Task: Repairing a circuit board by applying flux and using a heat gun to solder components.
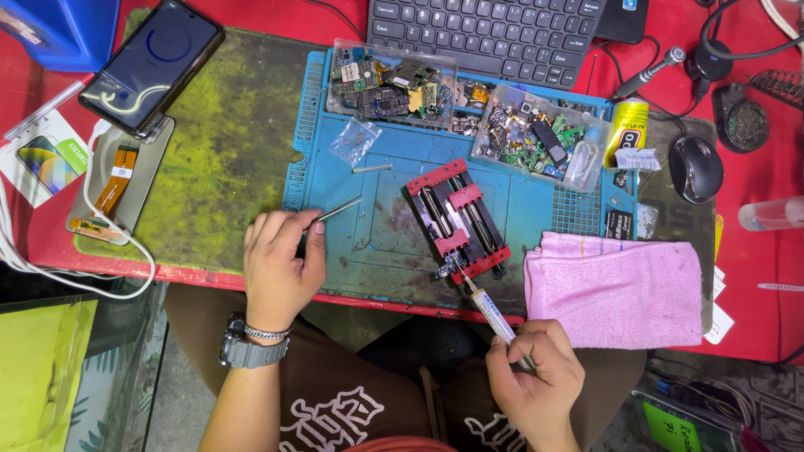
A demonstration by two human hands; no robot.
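We are holding a syringe (490, 312) in the right hand (536, 377), fingers wrapped around its barrel near the table's front edge. Its tip is pointing up-left, reaching a small part (445, 269) clamped at the near end of the red jig (457, 220). The jig is sitting tilted in the middle of the blue mat (394, 226).

We are resting the left hand (280, 268) on the mat's left side, wrist bent, fingers pinching tweezers (335, 209) whose points are aiming up-right, well apart from the jig.

We are counting one syringe, one jig, one pair of tweezers. Two clear trays (394, 79) of circuit scraps are lining the mat's far edge. One pink cloth (615, 289) is lying just right of the jig. One phone (151, 63) is lying at far left, one keyboard (486, 33) and one mouse (695, 167) beyond the mat.
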